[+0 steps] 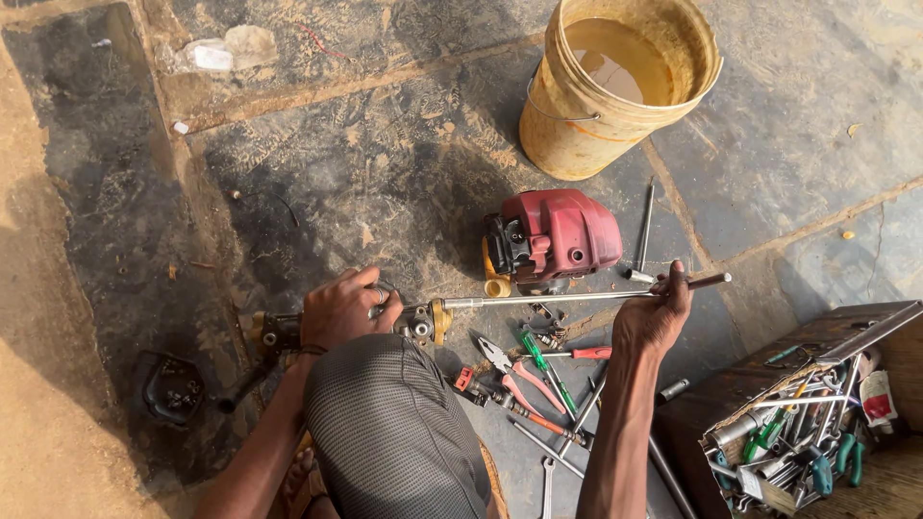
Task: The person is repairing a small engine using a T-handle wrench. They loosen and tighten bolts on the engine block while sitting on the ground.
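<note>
Gripping the metal shaft (577,296) just in front of the red engine (550,238); left hand (341,309) clenching its joint end, right hand (654,312) pinching the far end; keeping it level, turning gently.

An outdoor repair workshop: scattered hand tools (538,375) on a grimy stone floor (385,163), a red small engine (553,238), a full toolbox (808,423).
</note>
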